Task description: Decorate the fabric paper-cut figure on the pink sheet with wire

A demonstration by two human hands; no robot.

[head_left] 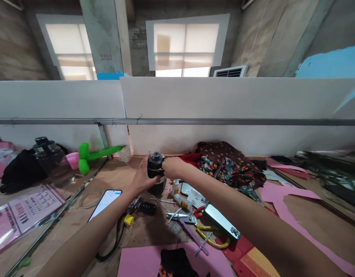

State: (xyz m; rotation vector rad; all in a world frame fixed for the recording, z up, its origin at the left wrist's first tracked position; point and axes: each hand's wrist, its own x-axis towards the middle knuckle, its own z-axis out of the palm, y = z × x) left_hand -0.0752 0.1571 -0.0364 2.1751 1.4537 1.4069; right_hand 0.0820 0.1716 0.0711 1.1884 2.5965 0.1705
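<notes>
1. The black, cylindrical, lidded bottle (155,165) appears upright on the brown tabletop (114,176), between both hands, near the white back panel (171,140).
2. The left hand (142,178) wraps its left side, thumb across the front; a firm hold there should steady it.
3. The right hand (175,168) curls at its upper right; whether it grips anything, I cannot tell.
4. Best keep it vertical, clear of the small white plastic bottle (175,187) just beside.

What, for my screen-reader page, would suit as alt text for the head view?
A person's left hand grips a black bottle on a cluttered brown table, with the right hand at its upper side. Around it lie a lit phone, scissors, pink sheets and patterned cloth.
</notes>
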